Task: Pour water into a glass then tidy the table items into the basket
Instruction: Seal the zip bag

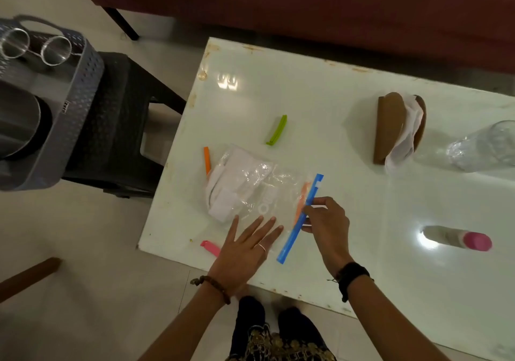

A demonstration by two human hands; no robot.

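Head view: single frame, looking down on a white glossy table [362, 143] filling the centre and right of the frame.
Left hand [245, 252]: lower centre, fingers straight and spread, pressing flat on the near edge of a clear plastic bag [259, 190]; holds nothing. 1 ring and a bead bracelet visible.
Right hand [326, 218]: just right of the left hand, fingers curled, pinching the blue sealing strip [302, 218] at about its middle. Dark band on the wrist.
Clear plastic bag: centre of the frame, lying flat on the table, white folded material inside toward its left end.
Blue sealing strip: runs diagonally along the bag's right end, upper tip toward centre right, lower tip near the table's front edge.
Orange clip [206, 160]: touching the bag's upper left corner.
Green clip [277, 130]: above the bag, apart from it.
Pink clip [210, 247]: lower left part of the table, partly under the left hand.
Basket [78, 104]: grey perforated, far left of the frame, on a dark stool [117, 126] beside the table; 2 clear glasses [36, 47] in its upper end, dark round vessel below them.
Napkin holder [390, 129]: brown, upper right, white napkins in it.
Clear glass [485, 148]: right edge; water level cannot be judged.
Pink-capped bottle [459, 239]: right, below the glass.
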